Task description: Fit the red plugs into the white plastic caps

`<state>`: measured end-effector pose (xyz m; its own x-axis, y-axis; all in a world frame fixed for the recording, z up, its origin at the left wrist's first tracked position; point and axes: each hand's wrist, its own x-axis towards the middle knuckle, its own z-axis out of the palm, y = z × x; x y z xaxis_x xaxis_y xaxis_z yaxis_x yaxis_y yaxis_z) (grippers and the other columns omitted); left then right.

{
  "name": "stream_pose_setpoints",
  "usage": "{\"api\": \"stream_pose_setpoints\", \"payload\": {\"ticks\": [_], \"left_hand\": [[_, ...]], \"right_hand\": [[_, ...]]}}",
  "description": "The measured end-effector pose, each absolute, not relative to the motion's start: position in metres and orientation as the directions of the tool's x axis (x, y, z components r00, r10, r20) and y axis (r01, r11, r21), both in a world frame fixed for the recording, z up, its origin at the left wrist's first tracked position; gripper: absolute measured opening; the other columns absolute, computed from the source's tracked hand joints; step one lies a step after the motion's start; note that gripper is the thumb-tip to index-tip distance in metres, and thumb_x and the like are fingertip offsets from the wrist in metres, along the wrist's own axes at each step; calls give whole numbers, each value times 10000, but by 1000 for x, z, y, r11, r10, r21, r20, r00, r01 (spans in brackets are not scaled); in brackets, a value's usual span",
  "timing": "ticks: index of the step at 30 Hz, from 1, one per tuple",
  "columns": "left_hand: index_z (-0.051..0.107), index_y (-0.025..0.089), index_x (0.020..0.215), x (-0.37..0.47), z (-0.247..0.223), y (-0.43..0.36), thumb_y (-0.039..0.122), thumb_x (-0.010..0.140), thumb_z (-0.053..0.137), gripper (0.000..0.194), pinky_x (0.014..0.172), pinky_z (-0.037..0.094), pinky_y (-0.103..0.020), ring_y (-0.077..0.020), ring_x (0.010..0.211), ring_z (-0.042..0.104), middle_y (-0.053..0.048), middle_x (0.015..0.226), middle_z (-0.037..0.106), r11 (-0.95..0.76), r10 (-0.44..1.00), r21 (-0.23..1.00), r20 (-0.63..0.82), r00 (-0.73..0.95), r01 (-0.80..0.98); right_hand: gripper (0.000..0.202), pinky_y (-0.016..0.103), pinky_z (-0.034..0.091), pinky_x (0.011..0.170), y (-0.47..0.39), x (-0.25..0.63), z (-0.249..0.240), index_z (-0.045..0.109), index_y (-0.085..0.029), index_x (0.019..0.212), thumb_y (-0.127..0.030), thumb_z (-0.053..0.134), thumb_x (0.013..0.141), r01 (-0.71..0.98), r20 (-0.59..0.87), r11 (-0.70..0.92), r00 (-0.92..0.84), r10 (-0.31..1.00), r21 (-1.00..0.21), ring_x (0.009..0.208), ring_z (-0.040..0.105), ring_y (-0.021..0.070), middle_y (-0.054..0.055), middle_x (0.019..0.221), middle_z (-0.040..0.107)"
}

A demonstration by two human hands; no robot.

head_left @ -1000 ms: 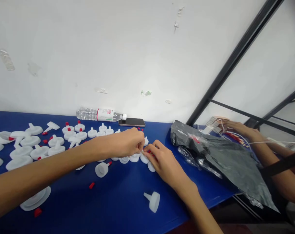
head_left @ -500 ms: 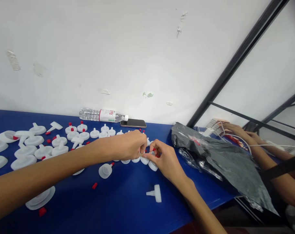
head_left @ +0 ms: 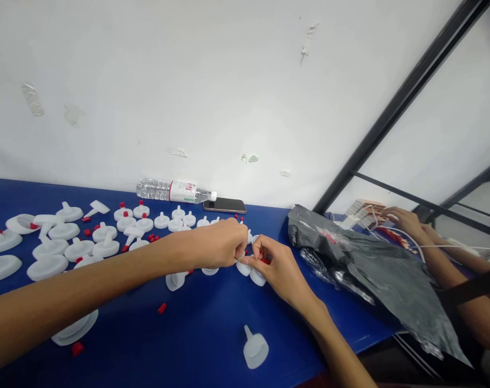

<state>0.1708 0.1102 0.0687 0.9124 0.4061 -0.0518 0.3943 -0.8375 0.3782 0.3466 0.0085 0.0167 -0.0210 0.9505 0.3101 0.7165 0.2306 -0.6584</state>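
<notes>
My left hand [head_left: 226, 242] reaches across the table with fingers closed, its fingertips meeting those of my right hand [head_left: 277, 265]. The right thumb and forefinger are pinched together. What either hand holds is hidden by the fingers. Under and beside them stand several white plastic nozzle caps [head_left: 257, 277], with a bit of red showing by the right fingers. A loose white nozzle cap [head_left: 256, 351] lies tilted in front of my right forearm. Another nozzle cap [head_left: 175, 281] lies on its side below my left wrist, and a small red tip [head_left: 161, 308] lies near it.
Many white nozzle caps [head_left: 106, 247], some with red tips, cover the left of the blue table [head_left: 180, 345]. A clear bottle [head_left: 176, 191] and a phone [head_left: 224, 205] lie by the wall. At right are a grey plastic bag [head_left: 361, 264], a black frame post [head_left: 374, 129] and another person's hands [head_left: 406, 221].
The loose nozzle cap at the front right has rolled nearer and turned, its spout now pointing away. My hands stay together, fingertips meeting. The view has shifted slightly.
</notes>
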Motion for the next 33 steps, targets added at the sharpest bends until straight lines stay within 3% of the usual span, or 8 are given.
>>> {"api": "stream_pose_setpoints", "payload": {"ticks": [6,11,15,17,20,33], "left_hand": [[647,190,614,169,71,106,-26,664,613,224,505,306,-279,-144,513,530,12,561,621,-845,394,361,-78,916,395],[779,220,834,168,76,105,-11,718,629,299,572,374,-284,-189,675,671,-37,837,786,-859,398,323,-68,915,398],[804,244,966,166,77,104,87,789,662,276,580,389,-295,-226,744,710,-62,928,802,-857,427,291,-61,902,425],[799,240,983,166,78,103,207,852,667,189,617,412,-317,-264,822,726,-80,939,796,-856,442,278,-43,896,436],[778,236,999,166,79,99,358,901,640,209,653,426,-349,-295,865,721,-88,944,784,-857,455,261,-21,890,444],[741,206,909,173,71,99,422,915,688,222,601,387,-333,-291,833,727,-94,927,777,-856,487,211,22,873,472]], "right_hand": [[384,272,320,609,6,343,14,477,-237,761,-472,719,944,745,324,210,8,946,-633,648,447,141,-52,685,526],[438,265,366,578,6,347,13,474,-246,766,-555,762,883,590,265,167,83,961,-790,627,481,138,-50,695,540],[447,267,423,615,6,350,14,478,-244,778,-578,760,873,519,249,164,100,963,-839,671,535,148,-30,745,592],[441,273,447,652,6,350,14,478,-243,784,-574,754,877,511,257,171,100,961,-842,708,563,154,-14,795,635],[410,285,473,688,5,349,14,490,-243,797,-543,755,886,468,246,178,88,965,-866,765,615,170,10,874,691],[337,307,520,719,5,353,14,588,-240,873,-520,775,882,347,223,175,103,969,-921,787,702,196,33,925,749]]}}
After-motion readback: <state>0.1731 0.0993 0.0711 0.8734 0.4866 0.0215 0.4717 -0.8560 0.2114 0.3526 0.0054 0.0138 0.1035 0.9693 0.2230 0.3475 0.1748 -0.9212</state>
